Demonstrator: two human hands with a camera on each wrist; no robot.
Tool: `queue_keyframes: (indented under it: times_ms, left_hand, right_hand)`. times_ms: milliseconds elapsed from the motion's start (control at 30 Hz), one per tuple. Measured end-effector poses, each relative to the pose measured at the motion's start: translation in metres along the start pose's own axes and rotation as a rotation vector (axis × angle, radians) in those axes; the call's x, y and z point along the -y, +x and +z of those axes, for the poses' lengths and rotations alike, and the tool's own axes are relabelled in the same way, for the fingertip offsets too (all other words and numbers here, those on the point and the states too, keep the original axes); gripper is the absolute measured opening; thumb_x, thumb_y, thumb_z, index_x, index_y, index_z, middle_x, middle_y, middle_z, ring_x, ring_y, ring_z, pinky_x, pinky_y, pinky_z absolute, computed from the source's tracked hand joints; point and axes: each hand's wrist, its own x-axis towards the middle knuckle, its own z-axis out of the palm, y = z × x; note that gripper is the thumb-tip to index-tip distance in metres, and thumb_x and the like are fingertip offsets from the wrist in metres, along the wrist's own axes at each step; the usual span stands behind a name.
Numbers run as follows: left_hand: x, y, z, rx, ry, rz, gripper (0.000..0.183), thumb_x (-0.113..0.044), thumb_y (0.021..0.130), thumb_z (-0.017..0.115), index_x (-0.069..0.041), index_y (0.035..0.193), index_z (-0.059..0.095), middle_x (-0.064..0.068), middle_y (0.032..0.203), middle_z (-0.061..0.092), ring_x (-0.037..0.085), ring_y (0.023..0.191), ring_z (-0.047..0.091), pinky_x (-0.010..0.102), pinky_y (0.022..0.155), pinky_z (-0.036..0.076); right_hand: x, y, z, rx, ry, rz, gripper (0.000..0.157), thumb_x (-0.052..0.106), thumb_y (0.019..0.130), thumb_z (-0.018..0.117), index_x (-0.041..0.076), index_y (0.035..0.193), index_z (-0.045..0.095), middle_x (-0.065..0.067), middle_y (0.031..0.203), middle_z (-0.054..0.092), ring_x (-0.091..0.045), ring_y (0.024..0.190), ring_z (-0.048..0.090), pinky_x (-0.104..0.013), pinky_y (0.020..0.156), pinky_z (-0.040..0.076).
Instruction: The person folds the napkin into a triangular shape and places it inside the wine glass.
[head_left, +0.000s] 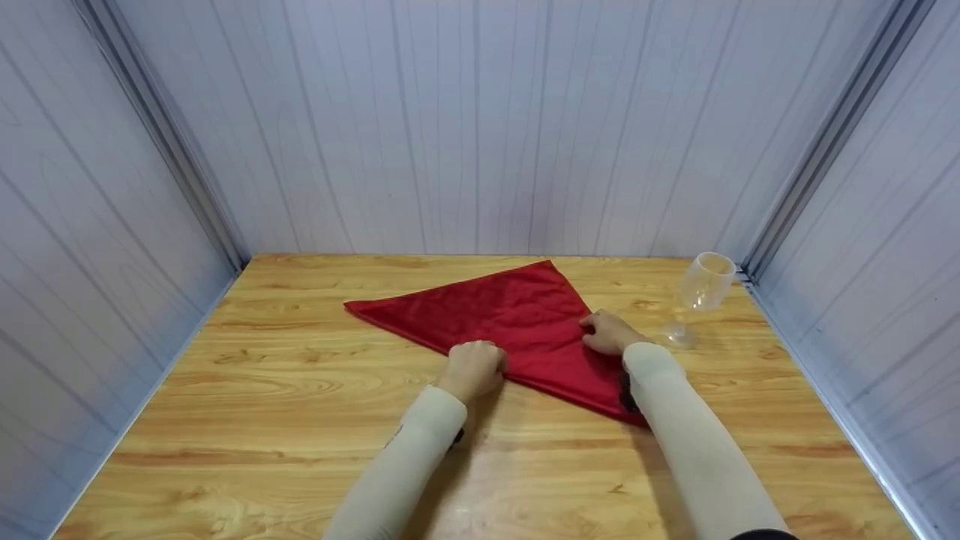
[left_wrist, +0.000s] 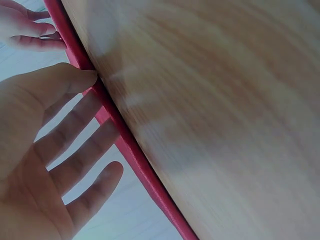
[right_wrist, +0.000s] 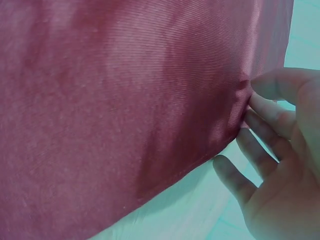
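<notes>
A red cloth (head_left: 517, 315), folded into a triangle, lies on the wooden table with its long edge toward me. My left hand (head_left: 474, 369) is at the middle of that long edge. In the left wrist view, the left hand's thumb (left_wrist: 82, 80) and forefinger pinch the cloth's edge (left_wrist: 132, 150), while the other fingers are loosely spread. At the cloth's right edge, my right hand (head_left: 609, 332) pinches the fabric. The right wrist view has its thumb (right_wrist: 275, 85) and forefinger meeting at the cloth's border (right_wrist: 190, 115), the remaining fingers close along it.
A clear stemmed glass (head_left: 706, 283) stands at the back right of the table (head_left: 285, 420), just beyond my right hand. Pale panelled walls (head_left: 465, 135) close in the back and both sides.
</notes>
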Motion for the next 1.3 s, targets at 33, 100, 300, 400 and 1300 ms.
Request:
queue_keyframes:
  times_ms: [33,100,300,400,1300]
  left_hand:
    - [0.0,0.0,0.0,-0.003,-0.004,-0.001,0.014,-0.011,0.084,0.073,-0.024,0.085,0.08,-0.001,0.086,0.072,0.024,0.08,0.07,0.044,0.063,0.057]
    - [0.0,-0.001,0.0,-0.013,-0.01,-0.004,0.013,-0.011,0.083,0.074,-0.023,0.083,0.08,-0.001,0.085,0.071,0.025,0.08,0.069,0.044,0.062,0.056]
    - [0.004,0.001,-0.001,-0.031,-0.007,-0.021,0.008,-0.014,0.083,0.077,-0.022,0.082,0.079,-0.001,0.084,0.071,0.025,0.079,0.069,0.044,0.061,0.056]
    - [0.01,0.003,-0.001,-0.009,-0.027,-0.037,0.008,-0.012,0.085,0.076,-0.02,0.085,0.079,0.0,0.087,0.072,0.024,0.082,0.07,0.043,0.067,0.057]
    - [0.032,0.003,0.001,-0.008,-0.171,-0.131,0.016,0.002,0.085,0.069,-0.01,0.088,0.079,0.006,0.091,0.074,0.024,0.088,0.07,0.038,0.075,0.057]
  right_hand:
    - [0.0,-0.001,0.0,0.004,0.001,0.006,0.044,0.011,0.097,0.053,-0.01,0.137,0.053,-0.029,0.136,0.047,-0.044,0.13,0.043,-0.051,0.109,0.035]
    - [0.001,-0.002,-0.001,0.016,0.002,0.02,0.046,0.011,0.098,0.053,-0.009,0.138,0.051,-0.029,0.137,0.045,-0.044,0.131,0.042,-0.051,0.109,0.035]
    - [0.003,-0.006,-0.005,0.062,0.021,0.043,0.046,0.012,0.099,0.052,-0.008,0.14,0.049,-0.027,0.139,0.043,-0.043,0.132,0.041,-0.051,0.109,0.035]
    - [0.004,-0.008,-0.009,0.08,0.023,0.039,0.046,0.012,0.098,0.051,-0.008,0.14,0.05,-0.029,0.141,0.042,-0.044,0.133,0.04,-0.051,0.109,0.035]
    - [0.019,-0.015,-0.002,0.139,-0.093,0.031,0.044,0.016,0.1,0.052,-0.009,0.137,0.05,-0.029,0.141,0.044,-0.044,0.132,0.042,-0.051,0.108,0.036]
